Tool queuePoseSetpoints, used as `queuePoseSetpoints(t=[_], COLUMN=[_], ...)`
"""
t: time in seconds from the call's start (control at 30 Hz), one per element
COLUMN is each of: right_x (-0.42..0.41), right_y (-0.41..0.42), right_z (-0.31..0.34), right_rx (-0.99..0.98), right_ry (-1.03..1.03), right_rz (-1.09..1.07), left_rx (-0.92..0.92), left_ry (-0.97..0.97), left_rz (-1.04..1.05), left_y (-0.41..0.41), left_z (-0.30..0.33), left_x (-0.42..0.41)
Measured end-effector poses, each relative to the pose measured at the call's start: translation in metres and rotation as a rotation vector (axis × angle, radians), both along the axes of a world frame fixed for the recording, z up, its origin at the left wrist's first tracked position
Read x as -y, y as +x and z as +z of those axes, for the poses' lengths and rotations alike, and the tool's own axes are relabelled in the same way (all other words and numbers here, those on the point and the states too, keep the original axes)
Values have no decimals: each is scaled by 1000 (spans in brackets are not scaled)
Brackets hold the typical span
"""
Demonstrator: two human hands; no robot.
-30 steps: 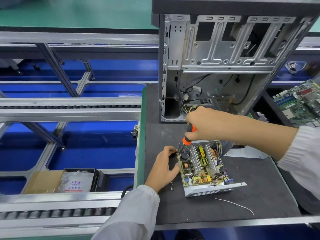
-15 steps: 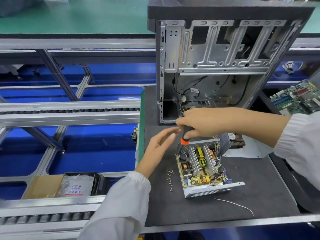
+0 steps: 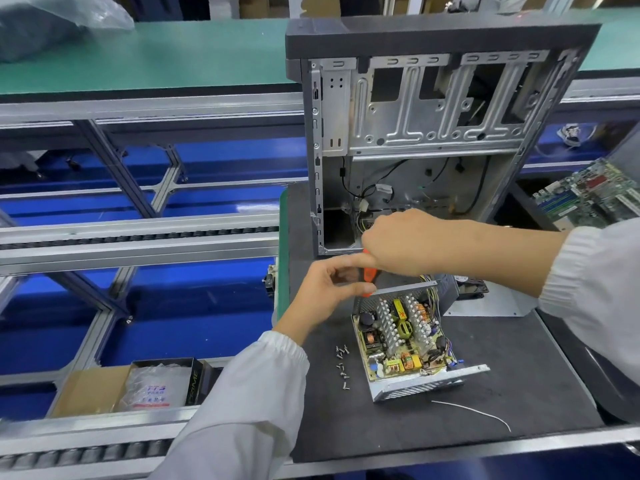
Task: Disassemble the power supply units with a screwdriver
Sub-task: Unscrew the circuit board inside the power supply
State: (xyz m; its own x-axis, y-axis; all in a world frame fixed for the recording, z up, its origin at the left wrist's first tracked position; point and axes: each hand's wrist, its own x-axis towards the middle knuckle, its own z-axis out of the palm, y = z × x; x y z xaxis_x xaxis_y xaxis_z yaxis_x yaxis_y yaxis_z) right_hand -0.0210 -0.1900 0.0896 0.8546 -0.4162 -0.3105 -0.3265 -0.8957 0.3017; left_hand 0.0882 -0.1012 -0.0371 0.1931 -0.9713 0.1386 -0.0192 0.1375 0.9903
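Orange screwdriver [image 3: 369, 274] sits clenched in my right hand [image 3: 398, 242]; my left hand [image 3: 327, 289] pinches near its tip. Below them, the open power supply [image 3: 405, 337] rests on the table [image 3: 519, 393]: probably heavy, stiff, sharp-edged, best gripped by its metal walls, not the fragile board.

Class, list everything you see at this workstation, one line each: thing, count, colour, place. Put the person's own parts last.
power supply unit: one, silver case, cover off, board exposed; on black mat, centre
screws: a small cluster, silver; on mat left of the unit
screwdriver: one, orange handle; above unit's far corner
computer case: one, grey metal, open; upright behind unit
white wire: one; mat, front right
motherboard: one, green; far right
cardboard box: one, brown, bag inside; lower left
left hand: fingers curled by the handle; whether they touch it is unclear
right hand: grips screwdriver
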Motion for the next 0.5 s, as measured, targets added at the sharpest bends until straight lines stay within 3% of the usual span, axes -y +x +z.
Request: queuePoseSetpoints(t=[0.2, 0.37, 0.5], right_x=[-1, 0, -3], right_y=[1, -4, -4], right_z=[8, 17, 14], right_rx=[-150, -108, -19], right_ry=[238, 365, 186], right_rz=[113, 120, -56], left_rx=[14, 46, 19], left_ry=[95, 74, 47], left_rz=[-190, -132, -122], left_y=[8, 6, 8], left_z=[7, 8, 6], left_x=[-6, -4, -2])
